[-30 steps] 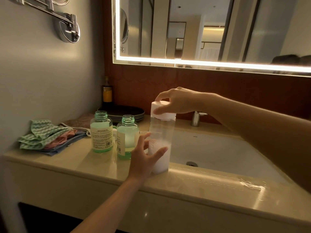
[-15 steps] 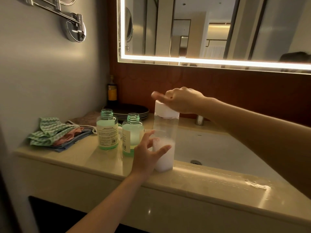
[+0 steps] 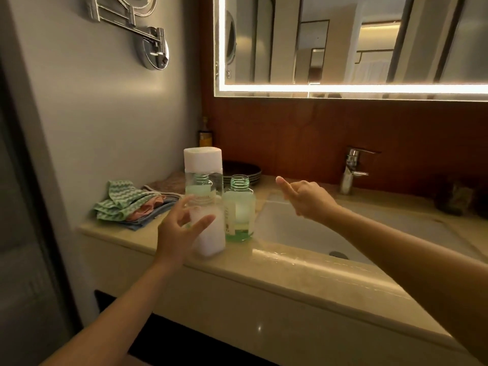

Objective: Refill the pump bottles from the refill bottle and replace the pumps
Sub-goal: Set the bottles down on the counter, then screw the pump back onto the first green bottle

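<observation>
Refill bottle point(image 3: 204, 207), tall and clear with a white cap and white liquid in its lower part, stands upright near the front edge of the tabletop point(image 3: 303, 268), left of the sink point(image 3: 295, 231). Left hand point(image 3: 181, 232) holds its lower body from the front, thumb on the left side and fingers curved across the front; the contact is blurred. Right hand point(image 3: 307, 199) hovers over the sink's left rear part, apart from the bottle and holding nothing, index finger extended, the others loosely curled. Two green pump bottles, necks uncapped: one point(image 3: 239, 210) just beside the refill bottle on its right, the other point(image 3: 201, 187) behind it, seen through its clear wall. Folded cloths point(image 3: 124, 204) lie toward the left edge; stacked plates point(image 3: 244, 171) sit at the rear.
</observation>
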